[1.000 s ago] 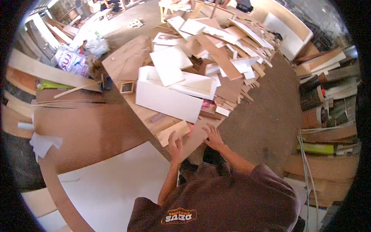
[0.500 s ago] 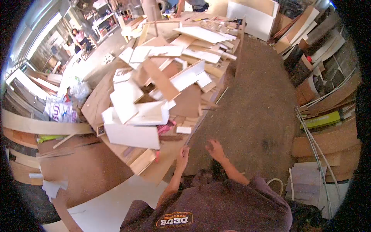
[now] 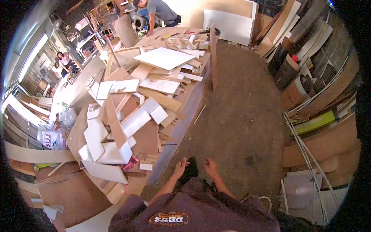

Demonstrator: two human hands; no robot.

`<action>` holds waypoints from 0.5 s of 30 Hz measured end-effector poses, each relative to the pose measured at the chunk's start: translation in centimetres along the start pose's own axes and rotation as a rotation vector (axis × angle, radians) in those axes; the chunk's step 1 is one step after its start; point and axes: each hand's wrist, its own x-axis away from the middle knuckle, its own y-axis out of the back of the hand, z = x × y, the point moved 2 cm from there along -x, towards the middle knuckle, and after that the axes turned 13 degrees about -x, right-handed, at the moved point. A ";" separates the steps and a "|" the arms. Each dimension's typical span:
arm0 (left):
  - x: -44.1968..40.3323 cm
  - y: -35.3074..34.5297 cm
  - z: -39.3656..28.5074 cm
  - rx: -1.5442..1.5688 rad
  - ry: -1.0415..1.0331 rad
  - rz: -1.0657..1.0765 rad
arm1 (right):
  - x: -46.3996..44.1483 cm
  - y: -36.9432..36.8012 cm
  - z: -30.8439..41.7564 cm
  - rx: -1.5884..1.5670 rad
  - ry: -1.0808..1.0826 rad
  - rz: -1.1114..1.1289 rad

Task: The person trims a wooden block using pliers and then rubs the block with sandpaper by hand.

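Note:
My left hand (image 3: 181, 168) hangs above the floor beside the workbench's near right edge, its fingers loosely bent with the tips apart. A little to its right, my right hand (image 3: 211, 169) is held over the floor with loosely curled fingers. I see nothing held in either hand. Closest to my left hand is the bench edge (image 3: 164, 166), with a small white block (image 3: 146, 167) and a pink cloth-like thing (image 3: 130, 164) on the bench. White panel offcuts (image 3: 104, 170) and a brown board (image 3: 115, 121) lie heaped there.
A brown floor (image 3: 235, 127) runs along the bench's right side, with a thin stick (image 3: 199, 115) on it. An upright board (image 3: 213, 58) stands at the bench's far right. Sheets and rolls (image 3: 288, 69) line the right wall. A person (image 3: 160, 13) leans at the bench's far end.
My view has moved forward and turned, so the bench and its pile appear farther left. My right hand's spread fingers have curled in; the left fingers have loosened. The far person shows more fully.

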 end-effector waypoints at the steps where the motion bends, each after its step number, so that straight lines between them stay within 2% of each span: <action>1: -1.4 -0.5 -0.5 -0.052 0.011 0.032 | -0.6 0.1 -1.1 0.029 -0.019 0.061; 2: -3.7 -1.3 -0.7 -0.057 0.012 0.036 | -1.3 0.4 -2.3 0.025 -0.023 0.059; 4: -10.5 -4.3 1.7 0.005 -0.004 0.122 | -4.2 1.8 -4.5 -0.302 0.006 -0.091; 5: -13.6 -5.2 1.4 0.009 -0.018 0.124 | -6.2 3.7 -3.5 -0.294 0.014 -0.101; 7: -19.5 -7.7 -0.2 -0.034 -0.008 0.202 | -8.7 8.9 -0.5 -0.180 -0.259 -0.104; 8: -22.9 -9.1 -1.3 0.021 -0.025 0.196 | -11.3 10.5 -1.1 -0.164 -0.259 -0.125; 10: -29.4 -11.2 -3.9 0.095 -0.018 0.278 | -15.6 12.7 -3.7 -0.231 -0.235 -0.109; 12: -35.8 -11.7 -8.9 0.182 -0.022 0.337 | -21.6 15.7 -4.4 -0.083 -0.186 -0.112; 14: -39.9 -11.0 -14.3 0.074 -0.232 0.255 | -26.3 19.1 -4.2 0.070 -0.154 -0.068; 15: -41.3 -10.4 -16.9 0.084 -0.224 0.249 | -29.2 20.3 -3.4 -0.009 -0.146 -0.117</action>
